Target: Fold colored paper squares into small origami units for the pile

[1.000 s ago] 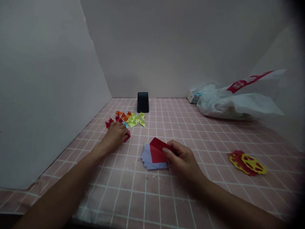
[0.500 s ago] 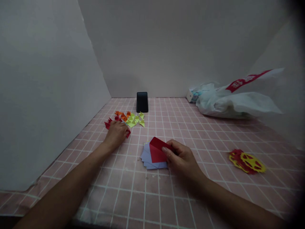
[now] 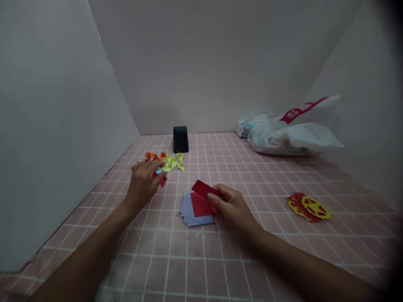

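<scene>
My left hand [image 3: 142,181] hovers over or rests on the small red folded papers [image 3: 163,181], with thumb and fingers apart. A small light-blue piece [image 3: 159,170] shows in the gap between them; whether it is touched I cannot tell. Yellow-green folded papers [image 3: 170,162] and orange folded papers [image 3: 155,156] lie just beyond the fingertips. Pinched between thumb and fingers of my right hand [image 3: 233,206] is a red sheet of paper [image 3: 201,204], its upper strip folded or overlapping. It is above a fanned stack of lavender paper sheets [image 3: 186,209].
A black phone [image 3: 180,139] leans near the back wall. White plastic bag [image 3: 283,138] and a small box [image 3: 242,129] sit at the back right. Red and yellow cut-out discs [image 3: 310,207] lie on the right of the pink checked tablecloth [image 3: 220,161]. A pale panel [image 3: 63,126] bounds the left side.
My left hand's fingers have spread apart, uncovering the light-blue piece. The red paper in my right hand has tilted slightly. The whole view has shifted a little.
</scene>
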`<action>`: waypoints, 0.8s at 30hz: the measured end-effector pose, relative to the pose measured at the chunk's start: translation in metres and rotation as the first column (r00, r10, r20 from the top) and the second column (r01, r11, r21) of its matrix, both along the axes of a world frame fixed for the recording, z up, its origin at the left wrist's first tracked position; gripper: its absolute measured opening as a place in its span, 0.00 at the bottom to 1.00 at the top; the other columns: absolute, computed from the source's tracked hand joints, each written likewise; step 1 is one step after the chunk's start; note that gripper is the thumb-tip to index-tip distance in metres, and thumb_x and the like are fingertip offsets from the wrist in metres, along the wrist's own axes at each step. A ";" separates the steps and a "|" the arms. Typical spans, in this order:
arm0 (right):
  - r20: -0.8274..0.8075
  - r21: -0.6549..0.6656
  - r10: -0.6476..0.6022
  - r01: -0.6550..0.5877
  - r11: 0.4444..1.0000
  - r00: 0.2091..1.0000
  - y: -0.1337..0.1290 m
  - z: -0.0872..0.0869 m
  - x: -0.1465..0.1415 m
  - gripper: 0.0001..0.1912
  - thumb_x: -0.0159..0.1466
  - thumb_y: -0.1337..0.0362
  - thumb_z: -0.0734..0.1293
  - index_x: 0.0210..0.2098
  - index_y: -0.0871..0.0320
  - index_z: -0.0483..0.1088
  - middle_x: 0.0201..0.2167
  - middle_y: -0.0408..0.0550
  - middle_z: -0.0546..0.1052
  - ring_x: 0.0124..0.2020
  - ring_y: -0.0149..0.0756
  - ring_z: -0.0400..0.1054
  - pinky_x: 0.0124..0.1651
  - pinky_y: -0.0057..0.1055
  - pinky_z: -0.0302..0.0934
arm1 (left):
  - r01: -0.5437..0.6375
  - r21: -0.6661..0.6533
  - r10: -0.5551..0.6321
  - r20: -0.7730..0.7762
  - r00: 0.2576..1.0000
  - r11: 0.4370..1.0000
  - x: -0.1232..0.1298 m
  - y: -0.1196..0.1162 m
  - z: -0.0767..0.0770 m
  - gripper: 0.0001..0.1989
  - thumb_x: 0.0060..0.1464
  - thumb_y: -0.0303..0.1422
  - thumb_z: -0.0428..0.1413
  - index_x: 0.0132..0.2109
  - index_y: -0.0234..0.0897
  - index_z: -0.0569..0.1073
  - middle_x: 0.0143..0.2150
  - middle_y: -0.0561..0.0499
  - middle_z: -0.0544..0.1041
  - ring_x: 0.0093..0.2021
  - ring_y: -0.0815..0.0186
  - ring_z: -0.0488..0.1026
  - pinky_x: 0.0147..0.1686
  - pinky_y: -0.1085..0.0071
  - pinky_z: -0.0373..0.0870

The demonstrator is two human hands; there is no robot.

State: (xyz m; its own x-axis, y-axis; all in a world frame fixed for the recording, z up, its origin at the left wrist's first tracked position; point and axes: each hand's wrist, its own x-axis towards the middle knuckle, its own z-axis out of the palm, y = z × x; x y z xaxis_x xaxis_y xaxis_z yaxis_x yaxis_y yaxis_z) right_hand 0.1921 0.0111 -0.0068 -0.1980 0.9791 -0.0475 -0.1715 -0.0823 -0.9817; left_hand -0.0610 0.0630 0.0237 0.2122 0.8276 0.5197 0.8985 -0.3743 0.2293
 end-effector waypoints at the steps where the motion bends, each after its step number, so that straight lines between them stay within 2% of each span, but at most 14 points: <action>1: -0.009 -0.011 0.011 -0.011 1.000 1.000 0.000 -0.001 0.000 0.13 0.60 0.57 0.69 0.27 0.57 0.66 0.18 0.37 0.63 0.19 0.26 0.53 0.23 0.26 0.47 | 0.061 -0.015 -0.058 0.143 0.988 0.998 0.006 -0.006 0.003 0.11 0.60 0.36 0.55 0.46 0.36 0.76 0.46 0.41 0.80 0.49 0.52 0.75 0.52 0.56 0.65; 3: -0.009 -0.011 0.044 -0.044 0.999 0.999 0.000 -0.003 0.000 0.13 0.59 0.57 0.70 0.26 0.57 0.65 0.19 0.37 0.64 0.19 0.26 0.55 0.24 0.26 0.49 | 0.196 -0.169 -0.117 0.392 0.912 0.966 0.021 -0.019 0.006 0.13 0.60 0.40 0.55 0.45 0.36 0.76 0.42 0.44 0.81 0.42 0.58 0.76 0.44 0.63 0.70; 5: 0.007 0.007 0.086 -0.086 0.996 0.996 -0.001 -0.002 0.000 0.12 0.59 0.57 0.70 0.27 0.58 0.67 0.22 0.39 0.67 0.22 0.27 0.58 0.26 0.26 0.52 | 0.363 -0.368 -0.109 0.557 0.824 0.856 0.037 -0.032 0.006 0.14 0.59 0.41 0.56 0.46 0.36 0.76 0.38 0.47 0.80 0.38 0.61 0.76 0.38 0.67 0.71; 6: 0.022 0.016 0.109 -0.109 0.994 0.994 -0.002 -0.002 0.000 0.11 0.59 0.57 0.70 0.29 0.58 0.68 0.23 0.41 0.69 0.23 0.28 0.59 0.27 0.27 0.53 | 0.438 -0.420 -0.094 0.627 0.774 0.795 0.044 -0.037 0.004 0.13 0.57 0.40 0.58 0.44 0.35 0.76 0.37 0.48 0.80 0.36 0.62 0.76 0.36 0.69 0.70; 7: 0.042 0.021 0.133 -0.134 0.991 0.990 -0.003 0.000 0.000 0.10 0.59 0.57 0.70 0.31 0.58 0.70 0.25 0.42 0.70 0.25 0.29 0.61 0.27 0.27 0.54 | 0.498 -0.463 -0.073 0.675 0.734 0.733 0.049 -0.041 0.003 0.11 0.55 0.39 0.59 0.40 0.35 0.75 0.34 0.49 0.79 0.33 0.64 0.75 0.32 0.71 0.69; 8: 0.063 0.022 0.153 -0.155 0.988 0.986 -0.004 0.001 0.000 0.10 0.59 0.58 0.70 0.32 0.59 0.71 0.26 0.43 0.71 0.25 0.29 0.61 0.28 0.27 0.54 | 0.518 -0.498 -0.032 0.699 0.714 0.695 0.054 -0.044 0.002 0.10 0.55 0.38 0.59 0.33 0.34 0.74 0.28 0.51 0.77 0.28 0.67 0.72 0.29 0.73 0.67; 10: 0.078 0.013 0.179 -0.181 0.983 0.981 -0.005 0.002 -0.001 0.10 0.60 0.58 0.70 0.35 0.59 0.73 0.27 0.43 0.71 0.26 0.29 0.62 0.28 0.27 0.54 | 0.524 -0.518 0.044 0.739 0.673 0.676 0.058 -0.047 0.000 0.12 0.55 0.37 0.58 0.28 0.34 0.71 0.24 0.54 0.74 0.24 0.71 0.67 0.25 0.75 0.64; 12: 0.043 -0.003 0.174 -0.174 0.985 0.984 -0.005 0.001 -0.001 0.11 0.60 0.57 0.69 0.36 0.58 0.72 0.27 0.44 0.72 0.26 0.30 0.63 0.28 0.28 0.56 | 0.522 -0.510 0.097 0.772 0.628 0.684 0.058 -0.048 -0.002 0.12 0.54 0.37 0.59 0.27 0.35 0.69 0.22 0.55 0.72 0.22 0.71 0.66 0.25 0.75 0.63; 15: 0.003 -0.015 0.128 -0.127 0.992 0.992 -0.003 -0.005 -0.001 0.11 0.60 0.56 0.70 0.32 0.58 0.68 0.27 0.43 0.71 0.26 0.30 0.63 0.30 0.28 0.57 | 0.540 -0.508 0.125 0.795 0.594 0.671 0.055 -0.048 -0.003 0.13 0.54 0.38 0.59 0.28 0.36 0.67 0.22 0.56 0.72 0.23 0.71 0.66 0.25 0.75 0.63; 17: 0.017 -0.008 0.080 -0.080 0.997 0.997 -0.002 -0.007 0.000 0.13 0.60 0.56 0.69 0.29 0.57 0.65 0.24 0.41 0.68 0.24 0.29 0.60 0.28 0.27 0.56 | 0.555 -0.527 0.113 0.782 0.613 0.643 0.054 -0.048 -0.003 0.13 0.54 0.38 0.59 0.28 0.35 0.67 0.23 0.56 0.72 0.24 0.71 0.66 0.27 0.75 0.63; 21: 0.052 0.042 0.016 -0.018 0.999 0.999 -0.003 -0.001 0.001 0.11 0.62 0.57 0.67 0.29 0.57 0.65 0.22 0.38 0.64 0.22 0.27 0.55 0.25 0.26 0.51 | 0.571 -0.568 0.074 0.744 0.664 0.592 0.054 -0.050 0.000 0.12 0.54 0.38 0.58 0.29 0.34 0.68 0.25 0.56 0.69 0.26 0.71 0.64 0.27 0.75 0.60; 24: 0.142 0.115 0.080 -0.097 0.989 0.987 -0.006 0.005 0.002 0.12 0.63 0.59 0.66 0.27 0.57 0.64 0.22 0.39 0.64 0.23 0.28 0.55 0.26 0.27 0.50 | 0.569 -0.581 0.025 0.712 0.702 0.582 0.056 -0.053 0.002 0.12 0.54 0.38 0.58 0.30 0.34 0.70 0.27 0.55 0.68 0.28 0.71 0.63 0.29 0.74 0.59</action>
State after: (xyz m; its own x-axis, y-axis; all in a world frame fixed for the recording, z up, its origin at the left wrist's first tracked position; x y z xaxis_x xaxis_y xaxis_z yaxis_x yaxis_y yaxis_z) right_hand 0.1944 0.0056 -0.0016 -0.2837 0.9582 0.0374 -0.0326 0.0293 -0.9990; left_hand -0.0054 0.0102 0.0257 0.3970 0.9093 -0.1247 0.3190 -0.0093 0.9477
